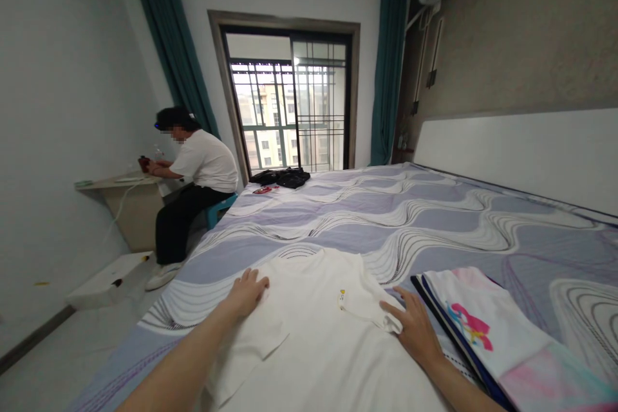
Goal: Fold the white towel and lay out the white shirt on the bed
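A white shirt point(318, 335) with a small yellow print on its chest lies spread on the bed, its collar end away from me. My left hand point(248, 293) rests on the shirt's left shoulder edge, palm down with the fingers apart. At the other side, my right hand point(410, 322) has its thumb and fingers around the edge of the right sleeve, pinching the cloth. To the right of that hand sits a stack of folded clothes point(483, 328), with a white piece bearing a pink print on top and dark ones beneath.
The bed point(347, 212) has a purple and white wavy sheet. Black bags point(284, 177) and a small red item lie at its far edge. On the left, a person point(203, 161) in a white top sits on a blue stool at a small desk point(120, 183). A white box point(109, 280) is on the floor.
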Demonstrator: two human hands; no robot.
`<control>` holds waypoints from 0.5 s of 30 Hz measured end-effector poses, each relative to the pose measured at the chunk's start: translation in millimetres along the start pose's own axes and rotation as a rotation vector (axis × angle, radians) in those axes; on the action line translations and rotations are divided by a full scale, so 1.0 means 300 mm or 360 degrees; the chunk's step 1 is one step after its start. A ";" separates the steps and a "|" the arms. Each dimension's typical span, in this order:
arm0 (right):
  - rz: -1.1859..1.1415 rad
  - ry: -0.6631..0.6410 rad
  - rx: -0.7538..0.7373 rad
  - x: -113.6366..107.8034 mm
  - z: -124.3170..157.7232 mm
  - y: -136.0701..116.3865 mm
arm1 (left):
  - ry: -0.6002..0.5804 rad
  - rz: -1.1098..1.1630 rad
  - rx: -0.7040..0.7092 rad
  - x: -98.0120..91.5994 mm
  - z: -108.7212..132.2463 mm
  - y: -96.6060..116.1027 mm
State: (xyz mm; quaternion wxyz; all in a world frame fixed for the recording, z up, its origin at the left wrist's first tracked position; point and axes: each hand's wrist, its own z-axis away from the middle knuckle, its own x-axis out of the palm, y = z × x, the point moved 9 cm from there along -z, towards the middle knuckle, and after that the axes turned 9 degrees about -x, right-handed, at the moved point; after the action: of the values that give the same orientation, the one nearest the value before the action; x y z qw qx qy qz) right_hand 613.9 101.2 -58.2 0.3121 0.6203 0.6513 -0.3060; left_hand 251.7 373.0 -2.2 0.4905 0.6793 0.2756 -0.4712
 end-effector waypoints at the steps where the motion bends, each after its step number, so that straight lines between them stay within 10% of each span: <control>1: 0.0000 0.0002 0.0002 0.001 0.000 -0.001 | 0.0002 -0.0054 -0.0032 -0.022 -0.021 -0.020; 5: -0.0006 0.0004 0.0026 -0.004 -0.003 -0.003 | 0.0107 -0.0175 -0.0217 -0.143 -0.074 -0.079; 8: -0.0030 0.0004 0.0061 -0.014 -0.007 -0.005 | 0.0146 -0.0139 -0.0255 -0.125 -0.076 0.020; 15: -0.0090 0.0058 0.0088 -0.039 -0.012 -0.010 | -0.0240 0.0094 -0.0228 0.384 0.088 0.547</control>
State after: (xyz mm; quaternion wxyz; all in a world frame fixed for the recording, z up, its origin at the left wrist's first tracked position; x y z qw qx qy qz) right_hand 611.2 96.7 -46.8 0.2743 0.6155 0.6654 -0.3212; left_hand 425.7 278.1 -42.4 0.5709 0.6129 0.2507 -0.4853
